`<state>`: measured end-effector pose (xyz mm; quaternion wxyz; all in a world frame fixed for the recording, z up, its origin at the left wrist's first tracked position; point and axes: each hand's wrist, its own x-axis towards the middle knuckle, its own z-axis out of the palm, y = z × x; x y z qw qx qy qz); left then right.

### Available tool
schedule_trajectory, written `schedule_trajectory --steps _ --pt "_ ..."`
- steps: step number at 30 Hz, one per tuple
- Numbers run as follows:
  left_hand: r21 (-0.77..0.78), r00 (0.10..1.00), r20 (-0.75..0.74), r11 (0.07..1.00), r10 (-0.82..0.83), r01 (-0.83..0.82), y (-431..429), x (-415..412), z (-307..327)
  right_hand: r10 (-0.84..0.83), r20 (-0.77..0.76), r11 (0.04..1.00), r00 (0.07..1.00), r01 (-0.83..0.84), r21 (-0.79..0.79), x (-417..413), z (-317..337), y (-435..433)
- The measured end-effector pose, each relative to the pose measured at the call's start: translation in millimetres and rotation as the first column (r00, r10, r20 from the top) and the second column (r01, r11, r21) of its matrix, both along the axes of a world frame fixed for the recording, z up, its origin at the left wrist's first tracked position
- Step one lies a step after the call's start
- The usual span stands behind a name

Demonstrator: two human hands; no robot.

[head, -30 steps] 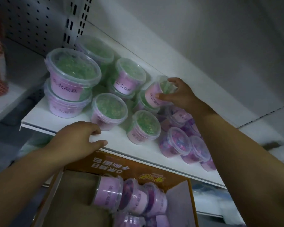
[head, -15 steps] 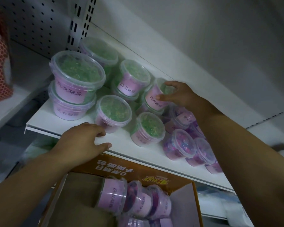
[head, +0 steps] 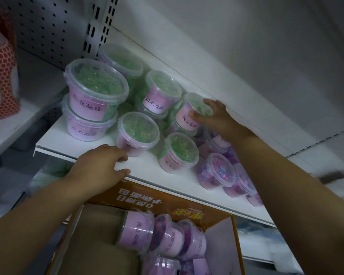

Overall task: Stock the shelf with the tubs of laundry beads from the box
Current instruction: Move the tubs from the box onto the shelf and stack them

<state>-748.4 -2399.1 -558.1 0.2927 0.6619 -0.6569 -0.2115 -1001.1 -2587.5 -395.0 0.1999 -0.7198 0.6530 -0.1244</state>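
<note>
**A:** What lies under both hands?

**B:** The white shelf (head: 167,173). The left hand (head: 101,165) rests on its front lip with its fingers loosely bent, holding nothing.

**A:** And the box?

**B:** The box (head: 187,207) sits below the shelf, just under the left wrist. The purple tubs (head: 137,229) in it lie on their sides in a row, with their axes running left to right. I judge the left hand the nearer one for the next pick, which is a reach down and back.

**A:** The right hand?

**B:** The right hand (head: 213,118) is farther back, its thumb and fingers curled round a tilted tub (head: 187,114). That tub is clear with green beads and a pink label, and it leans on the tubs beneath it.
</note>
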Motion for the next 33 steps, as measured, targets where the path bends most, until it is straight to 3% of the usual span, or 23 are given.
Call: schedule_trajectory --steps 5,9,15,20,24,27,33 --pt "-0.048 0.999 0.038 0.999 -0.004 0.005 7.6 -6.6 -0.2 -0.086 -0.072 0.976 0.994 0.070 -0.207 7.5 -13.9 47.3" --pt "-0.085 0.996 0.092 0.996 -0.003 0.011 15.4 -8.6 1.4 -0.039 0.128 0.954 0.991 0.075 -0.289 15.0 -37.3 110.9" --pt "-0.124 0.995 0.075 0.990 0.072 -0.062 42.5 -9.1 2.5 -0.124 0.298 0.976 0.946 0.170 -0.135 18.1 -83.1 202.8" --pt "-0.019 0.945 0.162 0.958 0.285 -0.286 61.0 2.7 7.4 -0.294 0.336 0.955 0.895 0.290 0.064 10.0 -145.3 248.0" --pt "0.216 0.931 0.254 0.923 0.262 -0.319 64.1 22.5 2.4 -0.396 0.161 0.908 0.904 0.358 0.219 4.1 -180.3 260.5" --pt "0.359 0.955 0.261 0.904 0.139 -0.230 63.9 31.3 -1.1 -0.394 0.098 0.897 0.914 0.358 0.261 2.2 -197.9 261.2" --pt "0.406 0.977 0.207 0.905 0.044 -0.127 61.7 33.7 2.1 -0.294 -0.013 0.891 0.956 0.279 0.359 10.2 -206.9 264.7"
